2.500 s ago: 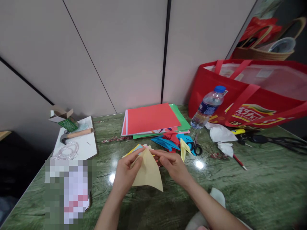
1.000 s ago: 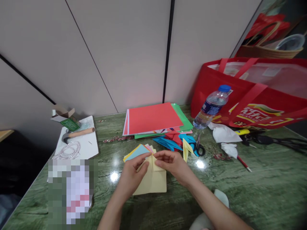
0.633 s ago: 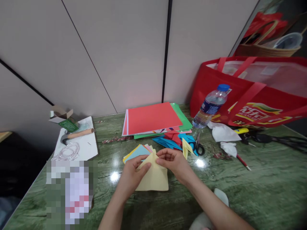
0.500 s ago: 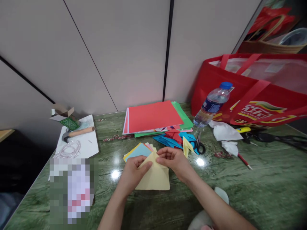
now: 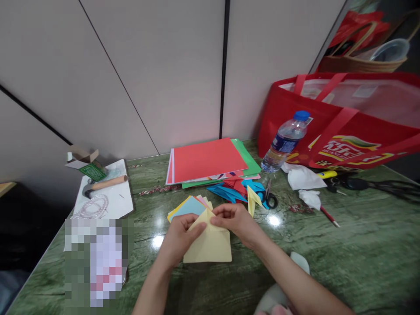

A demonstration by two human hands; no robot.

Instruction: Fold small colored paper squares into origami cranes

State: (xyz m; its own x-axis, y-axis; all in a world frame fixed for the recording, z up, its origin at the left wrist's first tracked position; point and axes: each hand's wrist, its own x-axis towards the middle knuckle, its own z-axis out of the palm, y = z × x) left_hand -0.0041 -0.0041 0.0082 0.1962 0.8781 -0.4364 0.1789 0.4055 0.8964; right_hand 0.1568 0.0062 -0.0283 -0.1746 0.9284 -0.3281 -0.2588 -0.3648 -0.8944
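Currently both hands are on the pale yellow paper point(image 5: 210, 247), which lies flat on the green marbled worktop point(image 5: 328, 262), near its front edge and roughly centre. Left hand point(image 5: 180, 236) covers the sheet's left side, grip pinching the upper left edge between thumb and fingers. Right hand point(image 5: 234, 220) is at the top, grip pinched on a folded-over flap near the peak. Fingertips of the two hands nearly meet at the top of the sheet. Lower edge of the paper is straight and sits on the worktop; the top comes to a point. Just behind it and partly tucked under: a small stack of coloured squares point(image 5: 188, 206), light blue on top. Further back, a pile of large sheets point(image 5: 206, 159), red on top, with green showing at its right edge. Between that pile and the right hand are blue folded pieces point(image 5: 226, 192) and a small yellow folded piece point(image 5: 252, 201), the latter touching the scissors point(image 5: 269, 199). Right of those: a water bottle point(image 5: 285, 142) leaning against a red bag point(image 5: 344, 127), crumpled tissues point(image 5: 300, 178), and a red pen point(image 5: 328, 215). Far left: a white board point(image 5: 124, 201) carrying a hammer point(image 5: 103, 184) and a bead string point(image 5: 93, 207), with an open cardboard box point(image 5: 85, 162) behind it. A blurred patch at lower left is unreadable.
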